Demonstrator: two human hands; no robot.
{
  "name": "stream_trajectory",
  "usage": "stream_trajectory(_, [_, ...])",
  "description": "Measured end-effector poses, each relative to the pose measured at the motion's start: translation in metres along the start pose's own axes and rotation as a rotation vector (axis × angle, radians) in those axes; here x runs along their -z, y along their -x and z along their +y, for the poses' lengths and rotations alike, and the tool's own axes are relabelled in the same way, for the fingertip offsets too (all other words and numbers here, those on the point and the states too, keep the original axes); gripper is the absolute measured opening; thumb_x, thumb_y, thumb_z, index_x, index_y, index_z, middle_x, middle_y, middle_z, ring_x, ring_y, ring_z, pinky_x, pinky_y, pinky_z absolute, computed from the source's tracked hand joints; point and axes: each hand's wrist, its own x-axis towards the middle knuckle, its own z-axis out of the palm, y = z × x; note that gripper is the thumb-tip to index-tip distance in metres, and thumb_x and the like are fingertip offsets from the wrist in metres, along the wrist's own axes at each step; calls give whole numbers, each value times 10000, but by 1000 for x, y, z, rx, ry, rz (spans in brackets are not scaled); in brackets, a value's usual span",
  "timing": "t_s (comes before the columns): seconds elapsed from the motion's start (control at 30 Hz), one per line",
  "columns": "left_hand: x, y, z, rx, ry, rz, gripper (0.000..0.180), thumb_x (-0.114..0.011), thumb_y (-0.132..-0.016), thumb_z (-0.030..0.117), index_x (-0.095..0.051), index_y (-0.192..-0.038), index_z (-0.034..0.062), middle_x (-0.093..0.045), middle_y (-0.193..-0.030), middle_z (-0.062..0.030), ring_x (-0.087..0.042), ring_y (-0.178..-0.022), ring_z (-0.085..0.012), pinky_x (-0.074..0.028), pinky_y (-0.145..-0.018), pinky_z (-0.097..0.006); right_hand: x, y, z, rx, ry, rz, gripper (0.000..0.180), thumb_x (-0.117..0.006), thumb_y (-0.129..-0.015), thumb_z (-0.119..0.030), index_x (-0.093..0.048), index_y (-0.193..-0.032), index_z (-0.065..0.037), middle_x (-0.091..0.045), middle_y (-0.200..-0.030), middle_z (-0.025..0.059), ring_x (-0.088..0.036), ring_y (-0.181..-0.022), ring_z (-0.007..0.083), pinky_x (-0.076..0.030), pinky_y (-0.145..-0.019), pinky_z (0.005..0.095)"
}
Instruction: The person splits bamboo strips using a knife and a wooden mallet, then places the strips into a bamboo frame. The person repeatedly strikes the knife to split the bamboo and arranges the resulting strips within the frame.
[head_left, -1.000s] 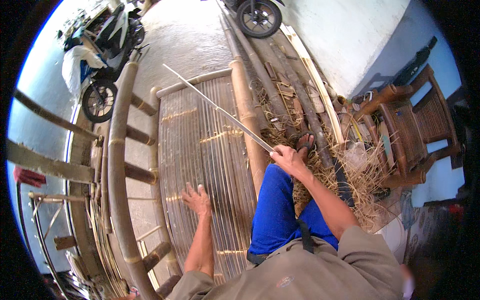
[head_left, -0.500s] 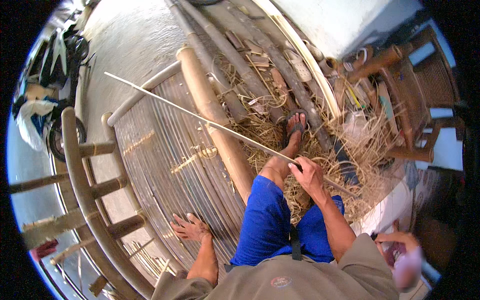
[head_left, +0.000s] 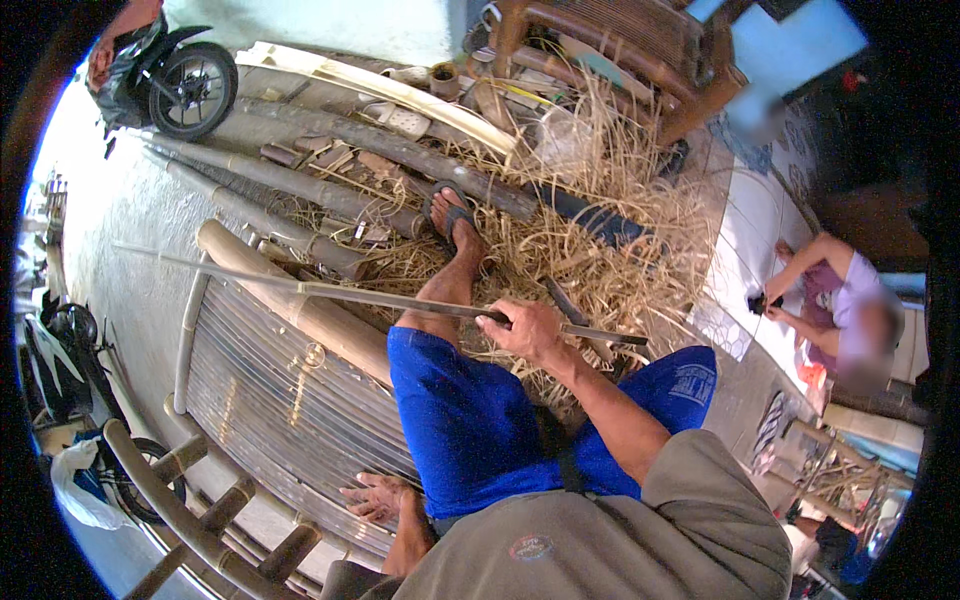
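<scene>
My right hand (head_left: 530, 330) is closed around a long thin bamboo strip (head_left: 385, 298), which crosses over my leg and the bench from far left to just right of the hand. A small dark piece shows by the thumb; I cannot make out what it is. My left hand (head_left: 380, 498) lies with spread fingers on the slats of a bamboo bench (head_left: 270, 370) at my left, holding nothing. The strip's far end is blurred above the floor, beyond the thick bamboo rail (head_left: 300, 305) of the bench.
Curly bamboo shavings (head_left: 620, 240) cover the floor ahead around my sandalled foot (head_left: 455, 215). Bamboo poles (head_left: 290, 185) lie beyond. A wooden chair (head_left: 620, 45) stands at the back, a motorbike (head_left: 185, 90) far left. Another person (head_left: 850, 290) sits at the right.
The view has swung to the right, bringing the seated person and a second motorbike wheel into sight. My right hand still holds the strip; my left hand stays on the bench.
</scene>
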Motion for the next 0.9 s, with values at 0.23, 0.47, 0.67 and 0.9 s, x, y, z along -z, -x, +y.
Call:
stream_trajectory(0.23, [-42, -57, 8, -464, -413, 196, 467, -330, -1062, 375, -439, -1451, 141, -442, -1458, -210, -505, -1195, -421, -488, -919, -523, 25, 78, 56, -28, -98, 188, 472, -655, -864, -580, -731, -933, -119, -546, -501, 79, -567, -444, 220, -465, -470, 394])
stream_trajectory(0.47, [164, -82, 231, -961, 1579, -445, 772, -210, -1032, 584, -149, -1520, -10, -280, -1515, -308, -435, -1330, -427, -370, -1100, -591, 35, 118, 84, 56, -242, 199, 485, -647, -866, -587, -711, -829, -107, -513, -476, 97, -555, -435, 262, -456, -489, 440])
stream_trajectory(0.67, [342, -26, 318, -1186, 1985, -1672, 569, -425, -1018, 447, -502, -1302, -40, -495, -797, -77, -452, -656, -181, -449, -681, -308, 10, 119, 91, 123, -450, 190, 455, -637, -884, -552, -694, -834, -104, -553, -531, 111, -614, -517, 270, -487, -560, 441])
stream_trajectory(0.9, [376, -23, 337, -974, 2115, -1368, 314, -557, -1006, 384, -497, -879, 103, -483, -671, -7, -440, -529, -130, -449, -533, -280, -39, 83, 219, -333, -287, 196, 402, -648, -935, -398, -682, -1175, -77, -709, -1055, 153, -679, -925, 300, -522, -823, 428])
